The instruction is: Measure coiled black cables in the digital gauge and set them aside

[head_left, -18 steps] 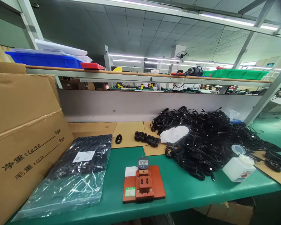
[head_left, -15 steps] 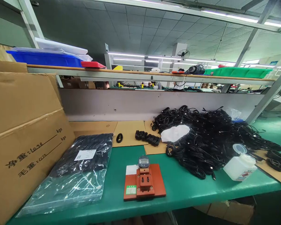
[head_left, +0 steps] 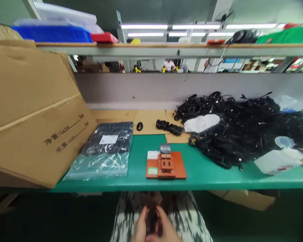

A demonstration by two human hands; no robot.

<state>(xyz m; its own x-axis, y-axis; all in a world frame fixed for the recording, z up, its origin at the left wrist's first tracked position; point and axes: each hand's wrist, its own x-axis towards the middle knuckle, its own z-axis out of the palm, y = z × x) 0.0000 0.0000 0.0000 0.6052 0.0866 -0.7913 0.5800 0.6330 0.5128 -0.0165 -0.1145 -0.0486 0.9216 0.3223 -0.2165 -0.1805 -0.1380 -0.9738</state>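
My two hands are low in the view, below the bench edge and over my patterned lap. My left hand (head_left: 140, 229) and my right hand (head_left: 164, 230) are pressed together, fingers curled around a small dark thing that is too blurred to name. Directly above them, on the green bench (head_left: 212, 175), sits an orange fixture block (head_left: 166, 166) with a round digital gauge (head_left: 165, 148) at its back. Neither hand touches the bench or the fixture.
A big heap of black cables (head_left: 242, 127) with a white cloth (head_left: 200, 123) on it fills the right. Small coiled bundles (head_left: 169, 127), a plastic bag of cables (head_left: 107, 148), a large cardboard box (head_left: 32, 114) and a white bottle (head_left: 277, 160) also stand here.
The view has tipped downward, so the bench sits higher in the picture. My lap and both hands, unseen before, have come into view at the bottom. Things on the bench have not moved.
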